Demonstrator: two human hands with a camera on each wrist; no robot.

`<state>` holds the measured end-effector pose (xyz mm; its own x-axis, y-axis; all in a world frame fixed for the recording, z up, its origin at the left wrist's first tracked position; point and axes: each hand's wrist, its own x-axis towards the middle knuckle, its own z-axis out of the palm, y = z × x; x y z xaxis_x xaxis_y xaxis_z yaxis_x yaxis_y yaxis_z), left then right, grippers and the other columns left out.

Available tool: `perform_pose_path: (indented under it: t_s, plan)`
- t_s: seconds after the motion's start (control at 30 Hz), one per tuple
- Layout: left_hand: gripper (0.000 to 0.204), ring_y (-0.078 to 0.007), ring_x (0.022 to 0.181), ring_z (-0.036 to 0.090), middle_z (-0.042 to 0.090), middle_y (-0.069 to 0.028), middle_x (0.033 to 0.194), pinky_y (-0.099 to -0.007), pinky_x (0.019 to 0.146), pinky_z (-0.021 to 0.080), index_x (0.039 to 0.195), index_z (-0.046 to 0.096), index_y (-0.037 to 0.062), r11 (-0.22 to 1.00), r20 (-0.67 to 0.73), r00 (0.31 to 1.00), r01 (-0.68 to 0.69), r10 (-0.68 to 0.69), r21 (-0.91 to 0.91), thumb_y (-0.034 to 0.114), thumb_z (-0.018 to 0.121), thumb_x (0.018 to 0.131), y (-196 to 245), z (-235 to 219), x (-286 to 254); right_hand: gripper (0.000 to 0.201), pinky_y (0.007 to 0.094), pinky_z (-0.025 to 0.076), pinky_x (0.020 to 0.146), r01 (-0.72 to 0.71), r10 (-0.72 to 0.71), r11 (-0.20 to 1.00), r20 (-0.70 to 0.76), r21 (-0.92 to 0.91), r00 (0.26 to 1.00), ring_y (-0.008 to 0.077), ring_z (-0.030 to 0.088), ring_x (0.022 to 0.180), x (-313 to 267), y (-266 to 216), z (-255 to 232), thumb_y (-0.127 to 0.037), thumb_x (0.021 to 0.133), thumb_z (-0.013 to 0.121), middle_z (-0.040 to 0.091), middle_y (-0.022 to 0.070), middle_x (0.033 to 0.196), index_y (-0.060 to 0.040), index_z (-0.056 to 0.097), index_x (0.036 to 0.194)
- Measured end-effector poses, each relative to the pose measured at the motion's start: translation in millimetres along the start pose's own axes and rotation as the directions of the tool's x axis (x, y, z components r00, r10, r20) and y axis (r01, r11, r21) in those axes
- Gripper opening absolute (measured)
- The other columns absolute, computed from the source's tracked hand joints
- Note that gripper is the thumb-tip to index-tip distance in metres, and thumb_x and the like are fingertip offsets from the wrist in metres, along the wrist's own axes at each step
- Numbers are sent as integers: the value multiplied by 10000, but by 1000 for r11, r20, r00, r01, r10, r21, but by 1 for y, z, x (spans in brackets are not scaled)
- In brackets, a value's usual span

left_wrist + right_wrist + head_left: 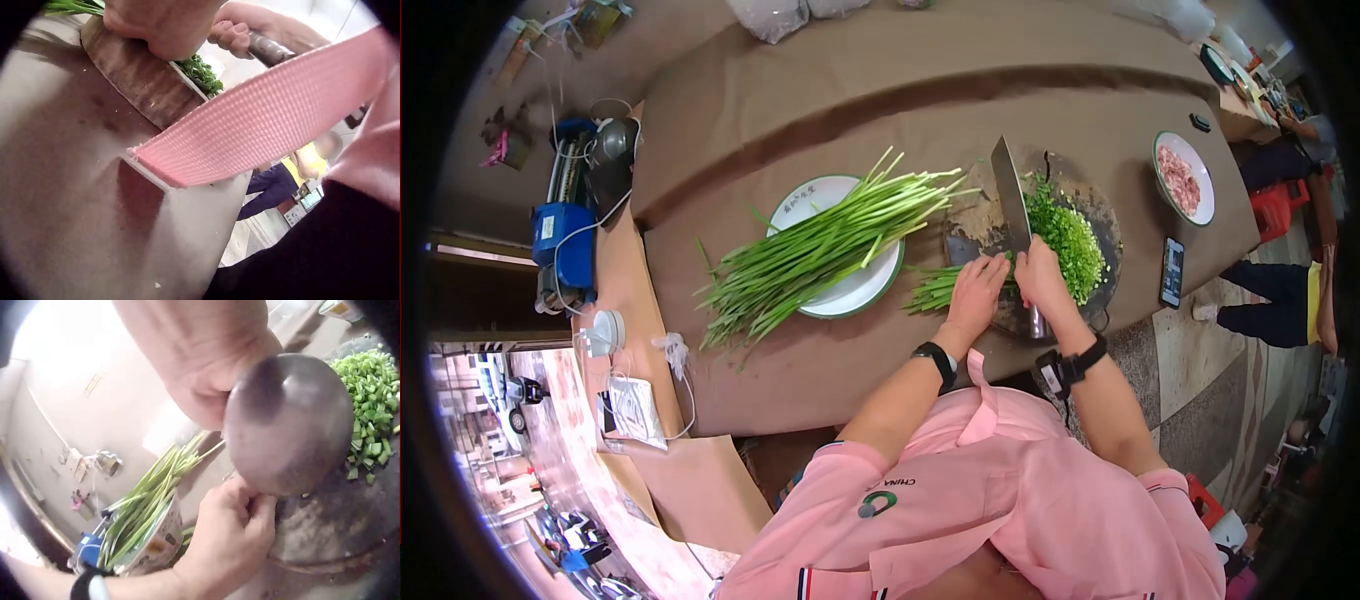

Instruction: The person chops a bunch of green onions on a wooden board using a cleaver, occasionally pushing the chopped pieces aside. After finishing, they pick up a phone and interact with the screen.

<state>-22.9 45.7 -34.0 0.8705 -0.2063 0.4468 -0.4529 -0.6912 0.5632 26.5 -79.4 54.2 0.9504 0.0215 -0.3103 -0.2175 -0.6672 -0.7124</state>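
From above the person's head, a long table covered in brown paper fills the room's middle. On it sits a white plate heaped with long green stalks, and just right of it a round dark chopping board. A pile of chopped greens lies on the board's far side. The right hand is wrapped around the handle of a cleaver, whose blade points away from the person. The left hand, fingers curled, presses down a small bunch of stalks lying across the board's near left edge, just beside the blade. Farther right are a dish of pink minced meat and a phone. Off the table's left end stands a blue device with cables. Seated legs show at the far right.

The left wrist view adds what the head view hides: the board's thick wooden side, the left hand's knuckles bearing on the board, and the right hand's fingers closed on the metal cleaver handle. A pink strap crosses the frame, and a blurred person stands beyond.

The right wrist view looks along the rounded steel butt of the handle, the right hand clamped above it. The left hand is bunched on the board's edge; whether it pinches stalks cannot be told here. The plate's patterned side shows too.
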Motion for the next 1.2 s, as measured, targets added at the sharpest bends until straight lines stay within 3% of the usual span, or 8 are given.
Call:
perform_pose_path:
  t_s: [0.17, 0.3, 0.5, 0.8, 1.0, 1.2]
  plan:
    - [375, -278, 1127, 551, 607, -94, 1289, -414, 949, 441, 1208, 632, 51, 998, -20, 1000, 17, -16, 60, 84, 638, 835, 7, -8, -1, 180, 366, 450, 356, -78, 69, 982, 56, 171, 996, 218, 549, 372, 2, 3, -27, -59, 945, 504, 584, 145, 603, 59, 523, 1080]
    - [299, -261, 1101, 576, 654, -64, 1229, -410, 915, 441, 1124, 684, 73, 998, -98, 993, 62, -59, 28, 143, 683, 833, 4, 1, -2, 170, 366, 445, 354, -66, 56, 988, 76, 137, 996, 208, 545, 361, -41, 2, -43, -64, 955, 494, 582, 126, 586, 50, 524, 1078]
    - [190, -276, 1003, 628, 698, -86, 1116, -402, 840, 470, 983, 707, 44, 991, -234, 966, 85, -108, -107, 115, 707, 807, -2, 10, -1, 177, 392, 465, 381, -73, 64, 993, 94, 88, 994, 266, 589, 393, -77, 14, -27, -60, 957, 505, 605, 177, 608, 63, 520, 1084]
    - [159, -271, 990, 629, 700, -86, 1094, -394, 830, 477, 960, 702, 38, 998, -211, 976, 42, -50, -40, 102, 699, 814, -2, 10, 1, 187, 429, 510, 419, -95, 96, 995, 74, -10, 993, 327, 628, 444, -35, 9, -1, -64, 953, 503, 619, 248, 654, 105, 501, 1034]
    - [170, -271, 1004, 626, 700, -84, 1102, -390, 844, 475, 980, 708, 39, 998, -206, 977, 45, -51, -31, 101, 696, 822, 1, 8, 0, 197, 418, 507, 404, -59, 61, 998, 68, -31, 996, 326, 627, 441, -39, 13, -4, -80, 958, 508, 618, 249, 661, 114, 490, 983]
    - [205, -277, 1038, 608, 689, -79, 1125, -402, 878, 472, 1000, 690, 33, 998, -183, 982, 48, -54, -35, 96, 692, 805, 0, 10, -2, 193, 428, 513, 424, -148, 153, 988, 119, -47, 981, 342, 626, 447, -45, 11, -6, -91, 957, 515, 617, 255, 660, 100, 490, 949]
